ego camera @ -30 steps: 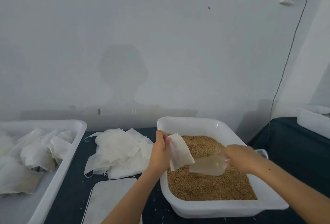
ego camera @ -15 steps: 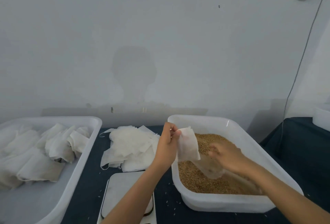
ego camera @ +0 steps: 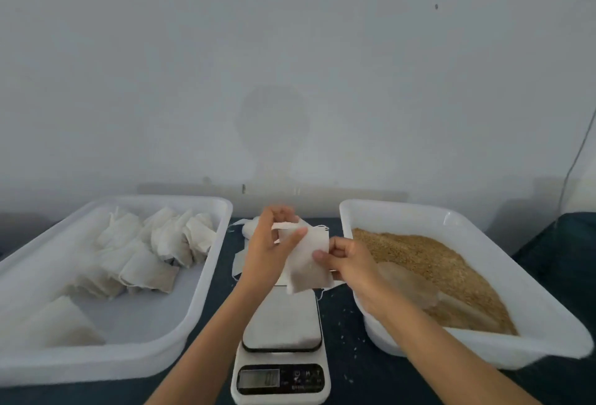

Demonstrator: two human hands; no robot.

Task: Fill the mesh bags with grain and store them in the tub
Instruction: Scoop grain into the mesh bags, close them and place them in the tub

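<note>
Since the earlier frame, our right hand point(ego camera: 346, 262) had left the scoop point(ego camera: 409, 285) lying on the grain point(ego camera: 429, 262) and come to the mesh bag point(ego camera: 308, 262). We held that bag above the scale point(ego camera: 282, 340), between the trays, its long axis upright and leaning, mouth uppermost. Our left hand point(ego camera: 269, 249) pinched the top hem; right fingers pinched its side. Filled bags point(ego camera: 145, 256) lay in the left tub point(ego camera: 206, 282); grain filled the right tub point(ego camera: 522, 285).

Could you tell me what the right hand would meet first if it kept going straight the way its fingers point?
The right hand points left and already pinches the mesh bag; beyond it comes the left hand, though depth is unclear.
</note>
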